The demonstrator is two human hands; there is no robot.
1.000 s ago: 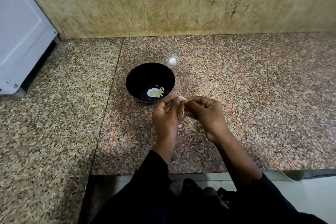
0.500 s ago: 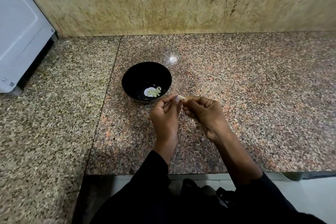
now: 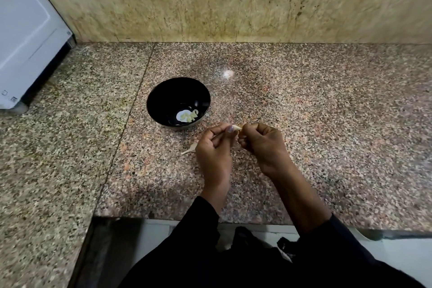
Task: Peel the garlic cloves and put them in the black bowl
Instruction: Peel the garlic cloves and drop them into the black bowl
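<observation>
A black bowl (image 3: 163, 91) stands on the granite counter with several pale peeled garlic cloves (image 3: 187, 116) at its bottom. Just in front and to the right of the bowl, my left hand (image 3: 214, 149) and my right hand (image 3: 263, 145) meet fingertip to fingertip. Between them they pinch one small pale garlic clove (image 3: 236, 127), and only its tip shows. A scrap of garlic skin (image 3: 190, 148) lies on the counter beside my left hand.
A white appliance (image 3: 25, 37) stands at the far left against the stone wall. The granite counter (image 3: 339, 124) stretches to the right, and its front edge runs just under my forearms.
Both hands stay together on the clove, drawn slightly nearer to me. A piece of garlic skin now lies on the counter left of my left hand.
</observation>
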